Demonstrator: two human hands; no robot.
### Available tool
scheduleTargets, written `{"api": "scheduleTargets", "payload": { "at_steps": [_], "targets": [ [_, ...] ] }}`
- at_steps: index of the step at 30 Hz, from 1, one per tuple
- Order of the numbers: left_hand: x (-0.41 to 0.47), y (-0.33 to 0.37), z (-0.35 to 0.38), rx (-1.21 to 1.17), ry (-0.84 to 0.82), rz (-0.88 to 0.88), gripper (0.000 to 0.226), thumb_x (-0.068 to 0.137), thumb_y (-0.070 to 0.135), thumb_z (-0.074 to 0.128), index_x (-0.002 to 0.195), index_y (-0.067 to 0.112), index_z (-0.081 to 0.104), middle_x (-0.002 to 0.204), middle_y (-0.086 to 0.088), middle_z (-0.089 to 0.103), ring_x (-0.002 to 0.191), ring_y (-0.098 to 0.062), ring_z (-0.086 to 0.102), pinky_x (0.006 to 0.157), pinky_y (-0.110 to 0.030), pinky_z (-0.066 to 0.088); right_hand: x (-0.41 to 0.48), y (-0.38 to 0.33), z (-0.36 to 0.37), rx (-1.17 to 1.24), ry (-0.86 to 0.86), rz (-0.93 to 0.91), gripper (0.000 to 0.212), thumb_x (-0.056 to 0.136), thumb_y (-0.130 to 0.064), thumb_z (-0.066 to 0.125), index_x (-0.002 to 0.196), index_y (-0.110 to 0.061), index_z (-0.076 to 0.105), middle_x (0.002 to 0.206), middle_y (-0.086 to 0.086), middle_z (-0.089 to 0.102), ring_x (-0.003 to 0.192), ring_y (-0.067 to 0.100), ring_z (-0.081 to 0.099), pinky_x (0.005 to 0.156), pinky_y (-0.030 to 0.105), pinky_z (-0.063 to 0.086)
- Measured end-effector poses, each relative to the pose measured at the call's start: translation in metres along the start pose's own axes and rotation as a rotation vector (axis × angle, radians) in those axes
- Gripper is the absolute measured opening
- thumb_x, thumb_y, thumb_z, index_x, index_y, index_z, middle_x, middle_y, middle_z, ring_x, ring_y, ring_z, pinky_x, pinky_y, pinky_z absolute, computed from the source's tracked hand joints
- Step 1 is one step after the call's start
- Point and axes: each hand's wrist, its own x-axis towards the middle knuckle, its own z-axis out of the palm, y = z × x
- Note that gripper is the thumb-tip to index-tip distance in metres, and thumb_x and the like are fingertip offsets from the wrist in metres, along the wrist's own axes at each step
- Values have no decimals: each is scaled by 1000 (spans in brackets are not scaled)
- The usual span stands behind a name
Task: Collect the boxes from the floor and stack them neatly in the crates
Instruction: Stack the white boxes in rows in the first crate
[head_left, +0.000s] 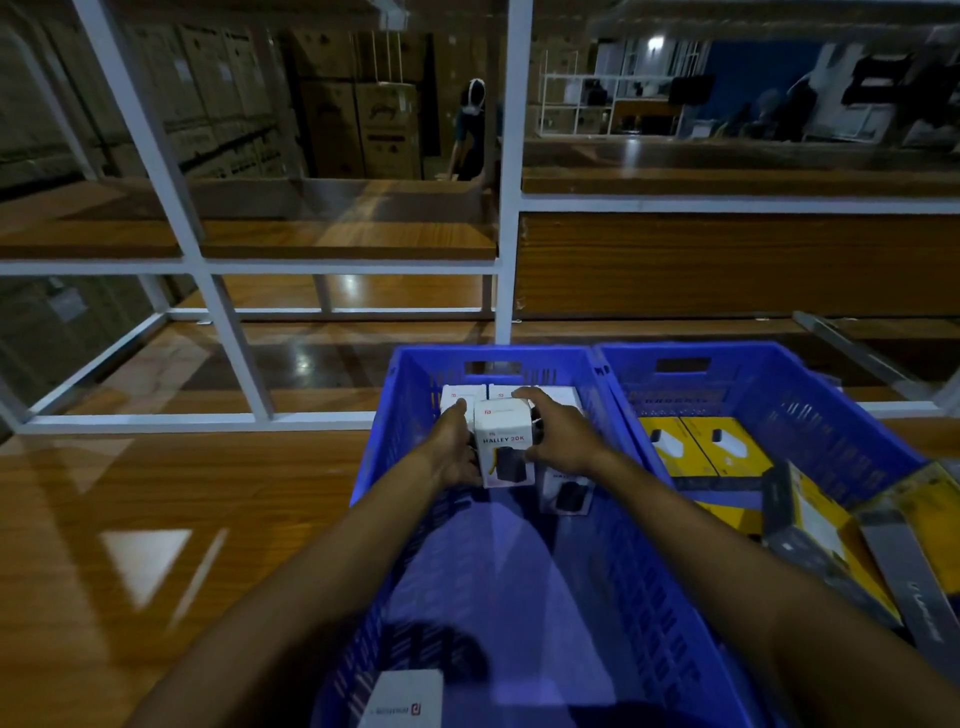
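A white box (505, 441) marked "HALLEY 20K" is held inside the left blue crate (395, 415), near its far wall. My left hand (454, 447) grips its left side and my right hand (558, 439) grips its right side and top. More white boxes (550, 395) stand in a row behind it against the far wall, and another white box (566, 491) lies on the crate floor just right of it. A white box (402, 699) shows at the bottom edge of the view.
A second blue crate (857, 415) stands to the right with yellow boxes (701, 447) inside. Yellow and grey boxes (831, 540) lie piled at its near right. A white metal rack frame (506, 208) with wooden shelves rises behind. A person (470, 135) stands far back.
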Motion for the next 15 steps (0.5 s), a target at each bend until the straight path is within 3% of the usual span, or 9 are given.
{"api": "scheduleTargets", "payload": {
  "at_steps": [3,6,9,12,15],
  "targets": [
    [7,0,3,-14,-6,-16,74,99,64,22,130,6,56,113,-20,63,100,-34,60,92,-51,47,4,5,4,-136,24,4,89,66,-12,88,140,-27,41,124,7,64,107,25,64,82,46,57],
    [16,-1,1,-6,9,-56,85,95,70,19,136,2,50,127,-21,57,109,-34,56,95,-49,44,5,8,5,-389,41,17,90,61,-32,88,137,-30,40,126,8,58,115,34,54,86,47,52],
    [22,-5,3,-15,-12,-85,91,92,73,20,136,-1,49,133,-21,55,116,-36,56,89,-49,48,3,11,8,-553,21,71,88,71,-41,82,143,-27,34,134,12,48,124,38,43,94,49,46],
    [19,-12,11,-9,-25,-75,85,94,72,20,124,2,58,123,-19,60,98,-34,61,74,-47,49,2,12,21,-707,-40,121,93,84,-48,69,155,-22,15,153,20,28,138,44,26,106,58,33],
    [24,-24,14,-35,-56,-61,86,93,73,19,130,8,60,127,-19,62,100,-34,63,77,-44,52,4,19,35,-791,-131,176,91,95,-50,53,158,-17,-4,162,26,-1,149,47,3,114,63,17]
  ]
}}
